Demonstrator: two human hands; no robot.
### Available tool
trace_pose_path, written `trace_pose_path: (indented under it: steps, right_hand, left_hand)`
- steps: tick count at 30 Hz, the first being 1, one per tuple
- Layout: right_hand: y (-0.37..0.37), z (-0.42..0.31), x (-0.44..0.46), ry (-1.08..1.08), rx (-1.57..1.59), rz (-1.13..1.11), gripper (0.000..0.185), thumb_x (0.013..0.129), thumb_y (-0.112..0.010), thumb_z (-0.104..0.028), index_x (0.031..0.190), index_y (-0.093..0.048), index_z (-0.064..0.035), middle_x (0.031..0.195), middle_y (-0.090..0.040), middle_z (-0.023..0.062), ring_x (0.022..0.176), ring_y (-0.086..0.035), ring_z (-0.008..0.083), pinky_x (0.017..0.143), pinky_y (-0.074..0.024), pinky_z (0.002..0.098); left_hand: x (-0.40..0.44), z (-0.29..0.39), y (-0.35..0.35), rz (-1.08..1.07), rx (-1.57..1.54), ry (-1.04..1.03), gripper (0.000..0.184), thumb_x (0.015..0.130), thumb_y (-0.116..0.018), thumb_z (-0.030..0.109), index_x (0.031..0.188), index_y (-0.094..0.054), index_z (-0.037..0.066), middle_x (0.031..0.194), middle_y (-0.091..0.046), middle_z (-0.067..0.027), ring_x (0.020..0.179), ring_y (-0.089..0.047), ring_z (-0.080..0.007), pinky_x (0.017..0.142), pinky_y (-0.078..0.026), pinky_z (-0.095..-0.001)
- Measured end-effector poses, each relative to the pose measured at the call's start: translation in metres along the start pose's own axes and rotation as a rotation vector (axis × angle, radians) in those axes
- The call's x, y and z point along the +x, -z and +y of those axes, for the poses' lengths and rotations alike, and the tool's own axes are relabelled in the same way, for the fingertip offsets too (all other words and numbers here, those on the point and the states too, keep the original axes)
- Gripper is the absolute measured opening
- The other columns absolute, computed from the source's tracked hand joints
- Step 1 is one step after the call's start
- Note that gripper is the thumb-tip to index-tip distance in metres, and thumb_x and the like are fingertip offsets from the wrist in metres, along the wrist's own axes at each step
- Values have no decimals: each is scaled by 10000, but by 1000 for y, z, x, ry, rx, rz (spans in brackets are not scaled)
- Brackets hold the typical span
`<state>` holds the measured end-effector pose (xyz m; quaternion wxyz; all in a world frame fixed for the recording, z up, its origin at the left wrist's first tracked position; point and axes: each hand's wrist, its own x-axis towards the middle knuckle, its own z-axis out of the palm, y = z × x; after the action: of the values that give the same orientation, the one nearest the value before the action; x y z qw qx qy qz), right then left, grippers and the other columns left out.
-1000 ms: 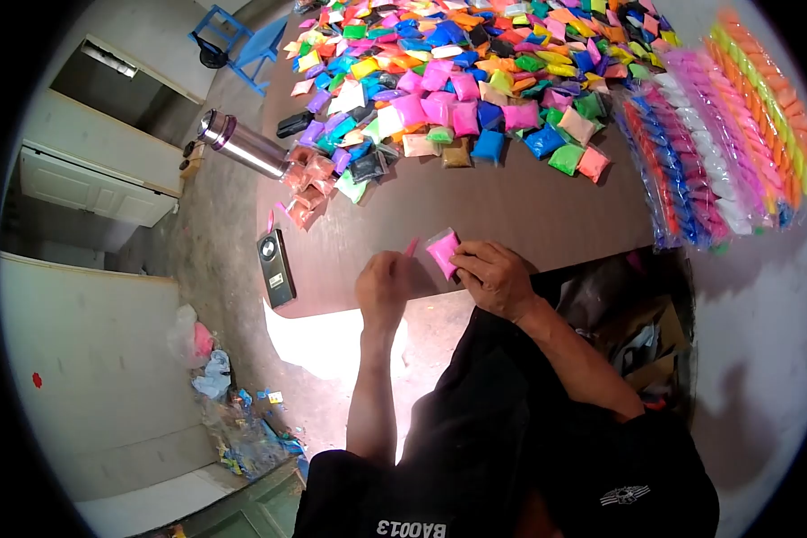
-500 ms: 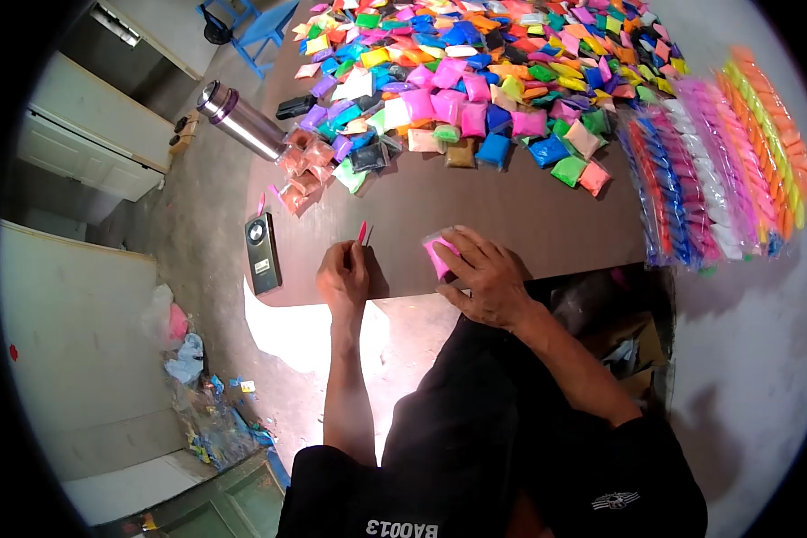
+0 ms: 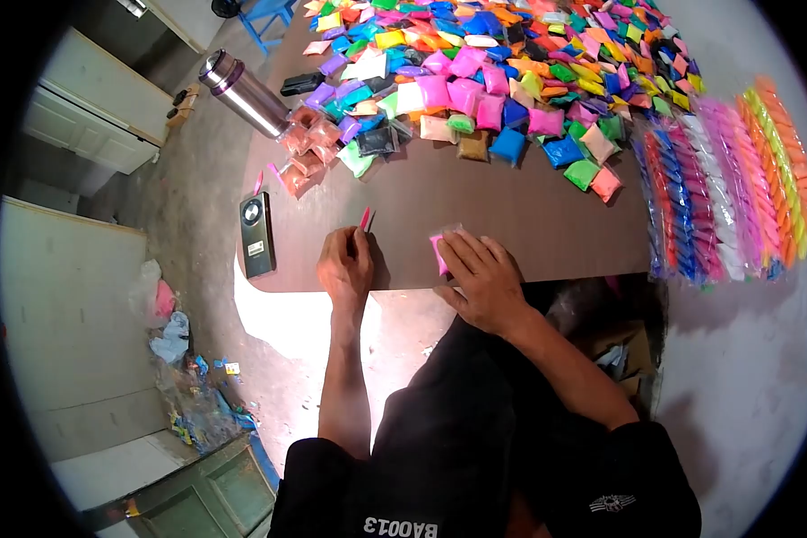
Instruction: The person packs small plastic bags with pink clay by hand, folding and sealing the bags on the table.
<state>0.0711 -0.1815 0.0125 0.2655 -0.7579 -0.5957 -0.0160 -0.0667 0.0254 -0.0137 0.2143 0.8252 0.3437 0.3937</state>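
Partly, the right hand (image 3: 481, 274) covers a pink packet (image 3: 440, 255)

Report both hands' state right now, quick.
Left hand: closed, holding a slim pink tool.
Right hand: open, laid over a small pink plastic packet, covering most of it.

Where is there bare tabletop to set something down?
The table is bare between the heaped packets and the right hand, between the pink packet under it and the left hand, and from the left hand to the phone. The far side is crowded with packets, the flask bordering them at left.
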Motion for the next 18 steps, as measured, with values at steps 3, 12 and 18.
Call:
trace_pose_path:
  steps: [3,12,18]
  right_hand:
    - [0,1,3,12,2,10,658,858,-726,-347,1393,-526,-21,1428,-538,154,1346,-476,314,1113,-338,475]
    - [8,5,-2,-34,52,-10,671,831,-750,-327,1391,-533,-28,1457,-518,145,1351,-473,298,1121,-328,471]
    - [1,5,-1,-13,24,7,624,829,-751,-314,1353,-566,-31,1422,-551,139,1329,-494,282,1111,-341,463]
  left_hand:
    - [1,0,0,10,-17,-4,72,926,-678,82,909,-667,13,845,-675,-139,688,-656,-291,649,-518,-365]
    - [0,3,0,28,-5,7,58,921,-686,75,907,-675,20,840,-674,-128,681,-658,-275,639,-518,-358]
    - [3,6,-1,11,3,17,93,937,-669,74,930,-670,-18,843,-680,-143,685,-647,-249,664,-521,-335]
